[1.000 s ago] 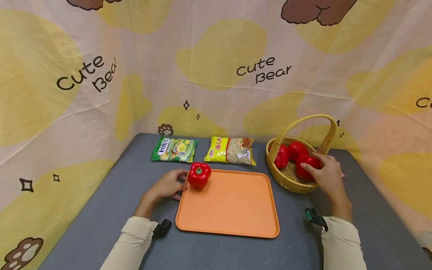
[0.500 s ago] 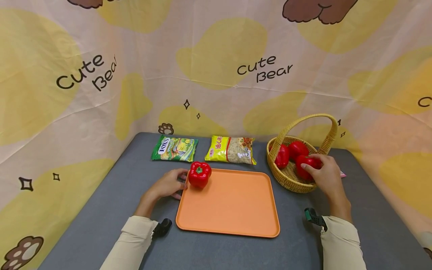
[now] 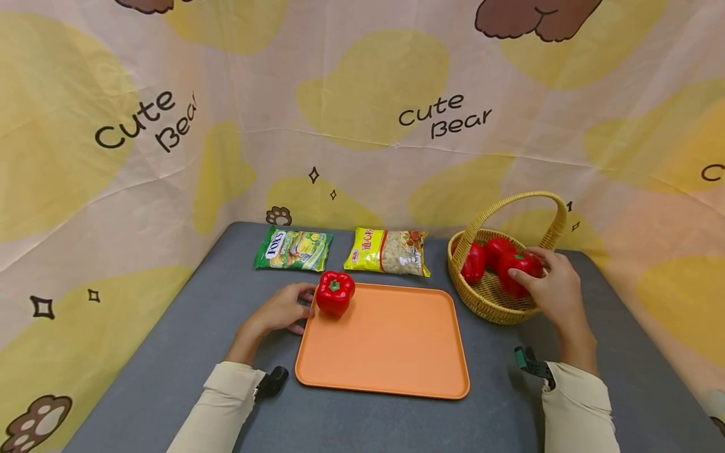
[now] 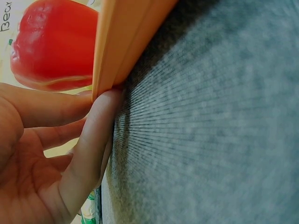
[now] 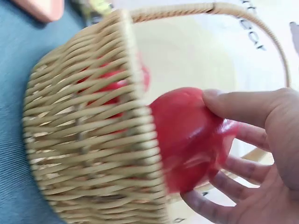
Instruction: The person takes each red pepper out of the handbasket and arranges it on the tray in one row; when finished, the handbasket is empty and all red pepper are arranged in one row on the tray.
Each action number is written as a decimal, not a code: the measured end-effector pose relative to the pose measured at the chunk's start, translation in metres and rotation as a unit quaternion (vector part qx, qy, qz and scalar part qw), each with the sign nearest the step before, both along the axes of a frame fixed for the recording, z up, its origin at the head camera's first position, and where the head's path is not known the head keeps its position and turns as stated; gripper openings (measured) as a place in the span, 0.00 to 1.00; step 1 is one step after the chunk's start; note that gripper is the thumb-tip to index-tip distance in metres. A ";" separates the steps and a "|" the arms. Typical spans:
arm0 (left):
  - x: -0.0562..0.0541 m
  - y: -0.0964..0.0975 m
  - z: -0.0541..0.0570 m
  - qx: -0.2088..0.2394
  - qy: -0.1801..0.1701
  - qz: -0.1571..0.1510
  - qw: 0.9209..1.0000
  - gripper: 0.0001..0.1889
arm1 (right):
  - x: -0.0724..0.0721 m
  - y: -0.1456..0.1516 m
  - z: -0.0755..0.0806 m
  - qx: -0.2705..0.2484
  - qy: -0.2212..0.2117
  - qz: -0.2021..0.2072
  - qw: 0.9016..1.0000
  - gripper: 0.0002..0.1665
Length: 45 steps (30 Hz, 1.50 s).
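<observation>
My right hand [image 3: 559, 290] grips a red bell pepper [image 3: 514, 282] at the near right side of the wicker basket [image 3: 487, 309]. In the right wrist view this bell pepper [image 5: 184, 140] stands partly above the basket's rim, with thumb and fingers round it. Two more red bell peppers lie behind it in the basket, one [image 3: 473, 263] at the left. At the left, my left hand [image 3: 286, 308] pinches the edge of the orange tray [image 3: 391, 346]; the left wrist view shows thumb and finger on its rim [image 4: 119, 46]. Another red bell pepper [image 3: 334, 296] sits on the tray's far left corner.
A green Fox's candy bag [image 3: 294, 250] and a yellow pasta bag [image 3: 387, 251] lie behind the tray. The basket's tall handle [image 3: 510, 200] arches over the peppers. A printed cloth [image 3: 362, 126] hangs round the grey table [image 3: 226, 402].
The right hand has raised the bell pepper a little within the basket. The left hand, the tray and the pepper on it have stayed where they were.
</observation>
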State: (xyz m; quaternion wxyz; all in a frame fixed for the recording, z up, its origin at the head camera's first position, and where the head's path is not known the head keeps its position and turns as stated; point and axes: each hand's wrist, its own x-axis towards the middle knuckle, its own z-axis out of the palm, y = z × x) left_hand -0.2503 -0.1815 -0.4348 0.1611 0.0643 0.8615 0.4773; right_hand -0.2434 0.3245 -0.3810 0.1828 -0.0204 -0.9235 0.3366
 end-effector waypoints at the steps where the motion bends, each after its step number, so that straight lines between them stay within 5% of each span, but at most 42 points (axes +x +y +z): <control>1: 0.000 0.000 0.000 0.000 0.001 0.001 1.000 0.30 | 0.001 -0.001 0.004 -0.002 0.001 0.002 1.000 0.38; 14: -0.001 -0.002 -0.001 0.003 0.006 -0.002 1.000 0.30 | 0.023 -0.020 0.043 -0.059 0.039 0.028 0.997 0.41; 23: -0.001 -0.002 -0.001 0.005 0.005 -0.003 1.000 0.30 | 0.034 -0.036 0.058 -0.129 0.035 0.132 0.982 0.39; 32: -0.002 -0.002 -0.002 0.002 -0.004 -0.001 1.000 0.30 | 0.032 -0.074 0.055 -0.125 0.020 0.191 0.973 0.38; 45: -0.001 -0.001 -0.001 0.001 -0.006 0.002 1.000 0.31 | 0.016 -0.135 0.024 -0.127 -0.006 0.273 0.954 0.43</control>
